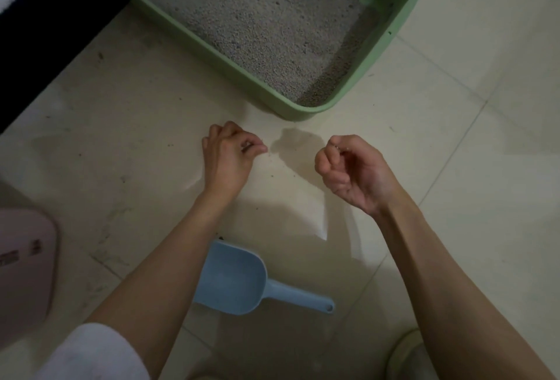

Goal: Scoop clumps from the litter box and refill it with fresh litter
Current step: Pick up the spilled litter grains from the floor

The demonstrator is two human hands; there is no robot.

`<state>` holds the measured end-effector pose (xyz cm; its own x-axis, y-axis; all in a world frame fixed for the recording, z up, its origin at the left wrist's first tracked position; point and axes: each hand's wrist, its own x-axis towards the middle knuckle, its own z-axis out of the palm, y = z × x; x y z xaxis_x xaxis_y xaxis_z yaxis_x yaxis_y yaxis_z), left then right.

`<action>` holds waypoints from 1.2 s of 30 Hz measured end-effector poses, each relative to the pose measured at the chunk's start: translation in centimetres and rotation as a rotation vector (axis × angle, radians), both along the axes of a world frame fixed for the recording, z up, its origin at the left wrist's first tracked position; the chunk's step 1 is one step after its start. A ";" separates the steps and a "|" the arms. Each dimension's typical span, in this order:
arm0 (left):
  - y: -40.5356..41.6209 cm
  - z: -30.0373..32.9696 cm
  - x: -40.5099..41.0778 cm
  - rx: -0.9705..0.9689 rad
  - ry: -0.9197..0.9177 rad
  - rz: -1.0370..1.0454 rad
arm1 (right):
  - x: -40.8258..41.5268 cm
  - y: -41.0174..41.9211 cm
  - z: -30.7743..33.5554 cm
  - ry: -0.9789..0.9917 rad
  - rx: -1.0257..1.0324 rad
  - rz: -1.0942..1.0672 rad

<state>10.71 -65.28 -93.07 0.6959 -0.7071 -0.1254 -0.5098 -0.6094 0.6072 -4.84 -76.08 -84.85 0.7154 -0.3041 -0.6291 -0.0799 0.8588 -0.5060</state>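
Litter box (403,46) sits top center, looks smooth already. Scoop (233,279) lies unused at bottom. Left hand (227,161) and right hand (351,170) pinch stray grains, I guess; refill unclear.

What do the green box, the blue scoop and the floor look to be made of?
Green litter box: probably moulded plastic, with a smooth matt wall and rounded rim. Blue scoop: likely plastic too, one piece, with a hanging hole in its handle. Floor: pale glossy tiles, perhaps ceramic, with visible joint lines and soft reflections.
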 end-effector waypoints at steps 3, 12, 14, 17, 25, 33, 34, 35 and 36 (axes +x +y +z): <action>-0.1 -0.1 0.1 0.012 -0.036 -0.022 | 0.0 -0.2 -0.4 -0.011 -0.049 0.065; 0.4 0.8 0.6 -0.178 0.229 0.087 | -0.8 1.0 -2.6 0.290 -0.348 0.181; 1.0 2.3 0.8 -0.373 0.656 0.331 | -0.5 1.4 -3.0 0.369 -0.429 0.204; 2.1 3.8 1.5 -0.574 1.064 0.569 | 1.3 1.8 -3.5 0.490 -0.600 0.256; 4.0 4.1 2.9 -0.482 1.302 0.693 | 6.7 2.2 -4.5 0.593 -0.904 0.340; 3.7 3.4 2.5 -0.288 0.942 0.471 | 9.3 3.9 -5.6 0.791 -1.272 0.546; 3.8 3.4 2.4 -0.284 0.936 0.464 | 9.4 4.1 -5.5 0.791 -1.275 0.545; 3.9 3.3 2.4 -0.289 0.937 0.468 | 9.4 4.1 -5.5 0.792 -1.274 0.542; 4.0 3.3 2.5 -0.295 0.946 0.474 | 9.4 4.1 -5.4 0.791 -1.272 0.542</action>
<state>13.17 -61.27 -89.77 0.6166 -0.4828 -0.6219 0.4865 -0.3874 0.7831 4.61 -71.97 -90.30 0.5397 -0.7272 -0.4242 -0.8011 -0.2887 -0.5243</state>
